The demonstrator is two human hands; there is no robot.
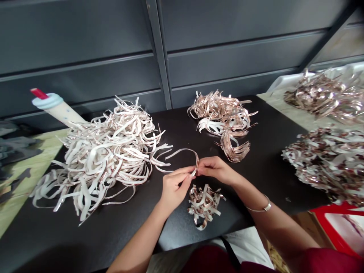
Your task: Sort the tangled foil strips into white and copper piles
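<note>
My left hand (pixel 176 188) and my right hand (pixel 215 169) meet near the middle of the black table, both closed in a pinch. Between their fingertips is a thin strip (pixel 186 150), white on one side and shiny copper on the other, curving up and away to the left. A small heap of short cut pieces (pixel 205 204) lies just below my hands. To the left spreads a large pile of long white-and-copper strips (pixel 113 148). Beyond my right hand sits a smaller bunch of copper strips (pixel 224 112).
A cup with a pale blue lid (pixel 52 101) and red straw leans behind the left pile. Far right are a heap of short curled pieces (pixel 327 163) and shiny copper strips (pixel 327 94). A dark panelled wall (pixel 113 79) closes off the back. Something red (pixel 324 223) stands lower right.
</note>
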